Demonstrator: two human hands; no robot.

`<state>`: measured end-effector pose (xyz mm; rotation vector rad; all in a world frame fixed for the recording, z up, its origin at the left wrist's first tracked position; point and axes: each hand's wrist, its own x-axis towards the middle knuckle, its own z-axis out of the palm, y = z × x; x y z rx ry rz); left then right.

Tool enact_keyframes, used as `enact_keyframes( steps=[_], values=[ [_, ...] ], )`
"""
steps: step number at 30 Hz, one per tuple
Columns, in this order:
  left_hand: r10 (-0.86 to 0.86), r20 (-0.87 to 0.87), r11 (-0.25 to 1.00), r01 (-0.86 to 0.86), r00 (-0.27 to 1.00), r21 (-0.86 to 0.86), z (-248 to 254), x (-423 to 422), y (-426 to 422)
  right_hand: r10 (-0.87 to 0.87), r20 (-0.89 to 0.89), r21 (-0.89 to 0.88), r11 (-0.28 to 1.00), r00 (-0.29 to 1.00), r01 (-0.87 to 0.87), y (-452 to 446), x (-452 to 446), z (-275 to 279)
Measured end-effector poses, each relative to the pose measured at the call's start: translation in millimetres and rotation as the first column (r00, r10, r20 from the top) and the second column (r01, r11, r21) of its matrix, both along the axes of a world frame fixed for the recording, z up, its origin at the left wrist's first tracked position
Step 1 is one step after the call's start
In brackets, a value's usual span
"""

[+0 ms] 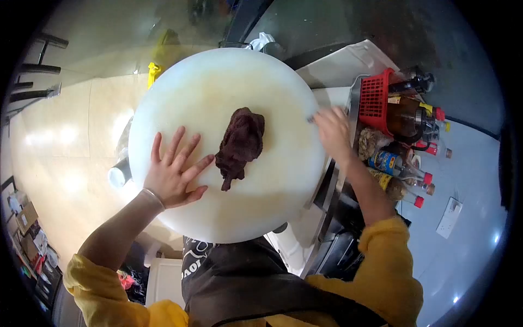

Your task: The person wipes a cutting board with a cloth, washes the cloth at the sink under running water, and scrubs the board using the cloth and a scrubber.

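A large round white cutting board (283, 191) fills the middle of the view. On it lies a crumpled dark brown cloth (241, 143). My left hand (177, 170) rests palm down on the left part of the board, fingers spread, the index fingertip at or very near the cloth's left edge. At the board's right edge is my right hand (330, 131), its fingers curled together. A small dark spot shows at its fingertips; what it is, or whether the hand grips anything, I cannot make out.
Right of the board stand a red plastic basket (373, 102) and several bottles (400, 166) with red caps. A power strip (449, 217) lies on the pale surface beyond. At the left, a white cup (117, 175) sits below the board's edge. Shelving (32, 240) stands far left.
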<state>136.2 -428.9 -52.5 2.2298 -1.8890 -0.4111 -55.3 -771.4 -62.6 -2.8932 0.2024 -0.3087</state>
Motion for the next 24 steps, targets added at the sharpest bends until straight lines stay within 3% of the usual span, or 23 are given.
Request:
enact_keyframes(
  steps=[1, 3, 5, 8, 10, 12, 13, 17, 19, 20, 22, 24],
  values=[
    [0.001, 0.006, 1.0, -0.001, 1.0, 0.011, -0.2, 2.4, -1.1, 0.103, 0.085, -0.082, 0.992, 0.991, -0.096, -1.3, 38.0, -3.3],
    [0.003, 0.008, 1.0, -0.003, 1.0, 0.013, -0.3, 2.2, -1.4, 0.174, 0.091, -0.09, 0.982, 0.981, -0.166, 7.9, 111.7, -9.5],
    [0.006, 0.004, 1.0, -0.006, 1.0, 0.018, 0.1, 1.7, -1.4, 0.257, -0.016, -0.051, 0.965, 0.966, -0.257, 14.6, 156.5, -1.2],
    [0.01, 0.02, 1.0, -0.01, 1.0, 0.016, 1.4, -0.7, 1.0, 0.182, 0.111, -0.009, 0.983, 0.977, -0.182, 5.0, 111.4, -7.5],
    [-0.002, -0.012, 1.0, 0.001, 1.0, -0.018, -2.7, 3.6, 2.9, 0.132, 0.095, -0.059, 0.99, 0.987, -0.127, -3.1, 52.0, -10.1],
    [0.017, -0.014, 0.999, -0.017, 1.0, -0.034, -3.1, 6.0, 2.3, 0.062, 0.108, 0.127, 0.989, 0.992, -0.076, 4.4, 28.2, 3.2],
    [0.004, -0.021, 1.0, -0.005, 1.0, -0.031, -3.2, 3.8, 2.3, 0.084, 0.098, 0.124, 0.988, 0.992, -0.096, -0.3, 40.9, 0.3],
    [0.009, -0.01, 0.999, -0.009, 1.0, -0.031, -4.1, 3.1, 3.1, 0.173, 0.206, -0.008, 0.985, 0.963, -0.175, 3.0, 155.1, -8.0],
    [0.018, 0.007, 1.0, -0.018, 1.0, -0.023, -4.7, 3.4, 2.9, 0.199, 0.159, 0.022, 0.979, 0.967, -0.205, 1.4, 166.3, -1.9],
    [0.014, 0.017, 1.0, -0.013, 1.0, -0.027, -3.8, 2.4, 3.5, 0.215, 0.104, 0.045, 0.974, 0.971, -0.221, 1.3, 161.2, 1.1],
    [0.007, -0.006, 1.0, -0.008, 1.0, -0.02, -1.0, 2.2, 4.5, 0.224, 0.09, -0.109, 0.971, 0.97, -0.214, -12.7, 106.0, -8.3],
    [0.033, -0.016, 0.999, -0.033, 0.999, -0.022, -0.9, 7.3, 4.0, 0.241, 0.088, -0.146, 0.963, 0.967, -0.227, -30.1, 43.9, -16.1]
  ],
)
